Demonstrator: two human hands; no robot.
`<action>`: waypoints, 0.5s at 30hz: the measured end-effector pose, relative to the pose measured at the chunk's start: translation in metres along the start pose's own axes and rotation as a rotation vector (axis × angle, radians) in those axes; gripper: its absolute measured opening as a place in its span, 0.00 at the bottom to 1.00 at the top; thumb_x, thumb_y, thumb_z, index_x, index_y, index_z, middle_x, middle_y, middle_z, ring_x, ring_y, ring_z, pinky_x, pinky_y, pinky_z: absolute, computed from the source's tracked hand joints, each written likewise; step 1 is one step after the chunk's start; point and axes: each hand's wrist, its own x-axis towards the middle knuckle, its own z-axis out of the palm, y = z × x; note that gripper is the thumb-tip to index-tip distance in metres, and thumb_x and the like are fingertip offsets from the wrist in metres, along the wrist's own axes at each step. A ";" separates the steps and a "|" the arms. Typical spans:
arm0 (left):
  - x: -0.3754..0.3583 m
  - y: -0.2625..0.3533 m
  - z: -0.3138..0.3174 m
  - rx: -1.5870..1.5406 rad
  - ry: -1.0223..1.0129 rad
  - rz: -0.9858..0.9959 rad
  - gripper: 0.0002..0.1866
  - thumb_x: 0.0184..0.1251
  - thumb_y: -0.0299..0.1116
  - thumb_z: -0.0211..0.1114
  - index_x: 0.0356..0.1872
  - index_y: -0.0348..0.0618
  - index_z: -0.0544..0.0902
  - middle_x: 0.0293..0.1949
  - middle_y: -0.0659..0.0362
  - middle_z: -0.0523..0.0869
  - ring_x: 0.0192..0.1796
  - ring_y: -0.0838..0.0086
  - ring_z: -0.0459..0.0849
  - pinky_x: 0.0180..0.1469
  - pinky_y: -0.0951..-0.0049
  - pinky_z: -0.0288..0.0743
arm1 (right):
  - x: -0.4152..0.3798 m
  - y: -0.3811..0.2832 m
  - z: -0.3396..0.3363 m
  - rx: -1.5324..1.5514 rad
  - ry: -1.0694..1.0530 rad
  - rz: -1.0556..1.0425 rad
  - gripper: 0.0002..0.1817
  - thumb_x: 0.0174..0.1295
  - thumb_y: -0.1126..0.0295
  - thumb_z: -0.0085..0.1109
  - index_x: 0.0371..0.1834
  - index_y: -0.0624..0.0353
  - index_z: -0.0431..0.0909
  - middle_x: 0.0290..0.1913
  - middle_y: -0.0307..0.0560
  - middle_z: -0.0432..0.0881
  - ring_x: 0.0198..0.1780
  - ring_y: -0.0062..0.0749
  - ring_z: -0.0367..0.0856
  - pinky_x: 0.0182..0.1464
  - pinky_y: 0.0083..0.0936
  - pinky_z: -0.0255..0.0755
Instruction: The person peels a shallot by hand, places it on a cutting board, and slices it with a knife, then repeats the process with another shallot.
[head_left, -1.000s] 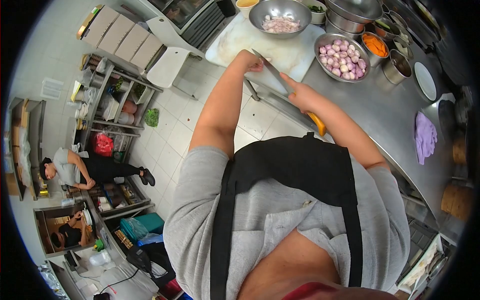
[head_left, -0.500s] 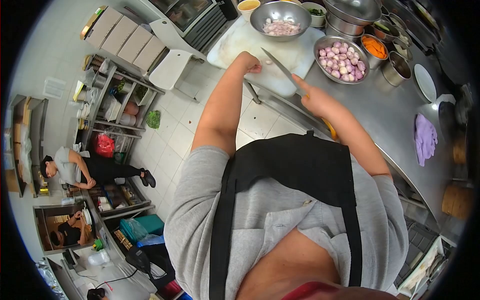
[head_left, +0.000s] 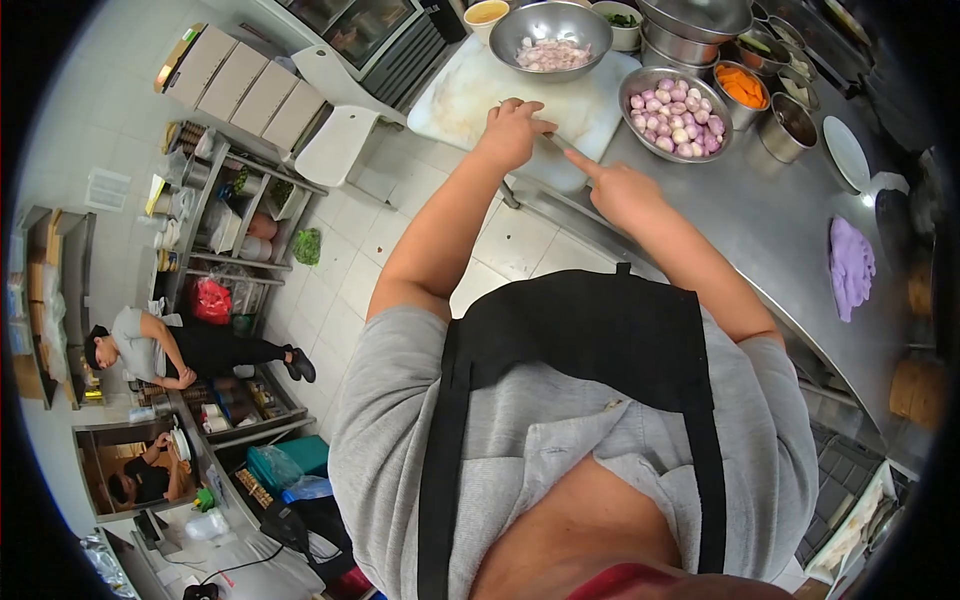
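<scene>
My right hand (head_left: 627, 195) grips a knife (head_left: 560, 143), its index finger stretched along the blade toward the white cutting board (head_left: 460, 97). My left hand (head_left: 512, 132) is over the board at the blade's far end, its fingers apart and covering the tip. Whether a shallot piece lies under those fingers is hidden. Beyond my hands, a steel bowl (head_left: 552, 30) on the board holds chopped shallots (head_left: 553, 55). To the right, another steel bowl (head_left: 640, 140) is full of peeled whole shallots (head_left: 683, 118).
Orange pieces fill a small steel container (head_left: 742, 84), near a steel pot (head_left: 788, 130) and a white oval plate (head_left: 846, 153). Purple gloves (head_left: 850, 268) lie on the steel counter (head_left: 765, 215). A person (head_left: 180, 345) stands by the shelves at left; another person (head_left: 150, 470) shows through an opening.
My left hand has moved right and its fingers have spread out over the knife's tip. The blade has lowered toward the board, and the small piece seen beside it is now hidden.
</scene>
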 end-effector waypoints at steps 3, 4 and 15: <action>-0.007 -0.016 0.017 -0.017 0.082 -0.018 0.22 0.53 0.19 0.52 0.43 0.58 0.85 0.59 0.61 0.76 0.64 0.58 0.67 0.63 0.58 0.61 | -0.008 0.009 -0.005 -0.006 0.013 -0.032 0.36 0.55 0.74 0.48 0.69 0.28 0.59 0.40 0.57 0.78 0.42 0.47 0.80 0.45 0.37 0.73; -0.007 -0.024 0.025 -0.064 0.084 -0.054 0.22 0.52 0.19 0.52 0.44 0.58 0.85 0.59 0.61 0.76 0.64 0.57 0.67 0.63 0.60 0.62 | -0.014 0.017 -0.004 0.026 0.030 -0.071 0.37 0.55 0.74 0.48 0.69 0.28 0.59 0.37 0.57 0.78 0.40 0.47 0.79 0.44 0.37 0.73; 0.003 -0.058 0.053 -1.007 0.242 -0.749 0.25 0.56 0.18 0.49 0.57 0.42 0.75 0.57 0.46 0.75 0.60 0.60 0.74 0.63 0.71 0.64 | -0.027 0.040 0.019 1.259 -0.251 0.228 0.34 0.65 0.70 0.43 0.74 0.40 0.46 0.27 0.45 0.77 0.16 0.19 0.69 0.19 0.19 0.68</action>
